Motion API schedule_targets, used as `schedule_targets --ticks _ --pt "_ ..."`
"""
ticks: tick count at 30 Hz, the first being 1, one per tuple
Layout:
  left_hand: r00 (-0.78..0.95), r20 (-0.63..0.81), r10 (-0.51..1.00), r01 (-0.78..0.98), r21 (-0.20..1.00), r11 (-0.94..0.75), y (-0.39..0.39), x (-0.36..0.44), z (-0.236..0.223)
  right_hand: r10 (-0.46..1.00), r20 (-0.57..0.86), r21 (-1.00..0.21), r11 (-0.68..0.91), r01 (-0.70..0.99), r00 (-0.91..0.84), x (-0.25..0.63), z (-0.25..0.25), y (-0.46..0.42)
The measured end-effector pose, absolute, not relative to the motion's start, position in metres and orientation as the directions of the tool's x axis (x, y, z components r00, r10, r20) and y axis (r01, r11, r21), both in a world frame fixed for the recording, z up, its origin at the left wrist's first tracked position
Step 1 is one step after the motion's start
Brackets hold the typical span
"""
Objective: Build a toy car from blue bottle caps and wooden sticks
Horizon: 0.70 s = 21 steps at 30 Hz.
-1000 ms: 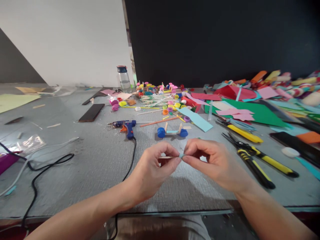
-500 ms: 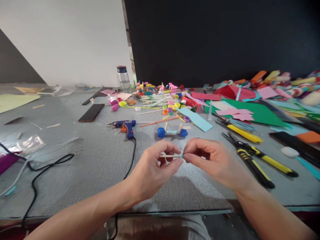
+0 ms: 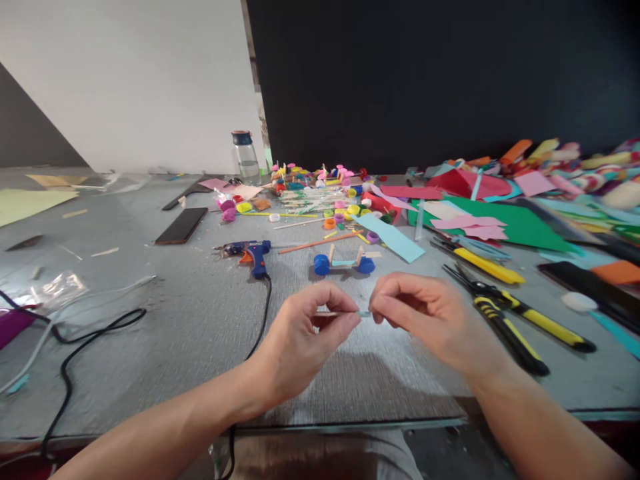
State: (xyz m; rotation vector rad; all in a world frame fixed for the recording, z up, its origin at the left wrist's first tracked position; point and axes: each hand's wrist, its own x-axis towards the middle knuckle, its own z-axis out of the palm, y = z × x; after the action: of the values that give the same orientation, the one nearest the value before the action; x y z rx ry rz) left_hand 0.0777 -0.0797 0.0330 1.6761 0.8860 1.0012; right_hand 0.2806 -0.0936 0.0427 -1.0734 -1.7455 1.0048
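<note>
Two bare hands, up over the near middle of the counter [image 3: 200, 373]. Left hand [image 3: 305, 333] has thumb and fingertips closed on a thin stick [image 3: 330, 314], held roughly level; fingers hide part of it. Pale blue bit [image 3: 365, 314] at its right end, in the small gap between the hands. Right hand [image 3: 435, 317] is curled, thumb against fingers, right at that blue bit; can't tell if it's pinching it.

Clutter: small blue-wheeled frame [image 3: 345, 263] sits just beyond the fingertips, nearest obstacle on the far side. Glue gun [image 3: 256, 257] lies far-left of the left hand, nozzle left; its black cord [image 3: 265, 313] runs near, passes under the left wrist and drops off the near edge. Right of the right hand: yellow-black pliers [image 3: 510, 323], with a yellow-handled tool [image 3: 490, 267] just beyond.

Farther out: orange-brown stick [image 3: 315, 243], light blue strip [image 3: 393, 239], then a pile of pale sticks [image 3: 315, 198] with coloured caps around it. Bottle [image 3: 246, 160] at the far side, dark flat slab [image 3: 181, 227] near-left of it. Green sheet [image 3: 530, 230] with pink scraps on top, far right. White cable [image 3: 105, 295] and clear plastic [image 3: 65, 287] on the left, well apart from the hands.
</note>
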Motion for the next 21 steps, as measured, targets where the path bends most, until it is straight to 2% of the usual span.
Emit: schedule_targets --ticks 3,7,14,21 --pt "0.391 0.246 0.887 0.067 0.953 -0.294 -0.08 0.076 0.034 0.924 0.256 -0.934 0.312 0.174 -0.283 0.283 0.043 -0.091" --pt "0.416 0.314 0.853 0.054 0.928 -0.368 -0.081 0.073 0.031 0.901 0.281 -0.9 0.367 0.237 -0.33 0.28 0.044 -0.093" --pt "0.46 0.529 0.713 0.069 0.779 -0.623 -0.082 0.07 0.027 0.811 0.442 -0.813 0.543 0.211 -0.384 0.277 0.042 -0.101" --pt "0.499 0.48 0.722 0.183 0.756 -0.629 -0.082 0.068 0.031 0.765 0.509 -0.741 0.623 0.251 -0.395 0.278 0.043 -0.099"
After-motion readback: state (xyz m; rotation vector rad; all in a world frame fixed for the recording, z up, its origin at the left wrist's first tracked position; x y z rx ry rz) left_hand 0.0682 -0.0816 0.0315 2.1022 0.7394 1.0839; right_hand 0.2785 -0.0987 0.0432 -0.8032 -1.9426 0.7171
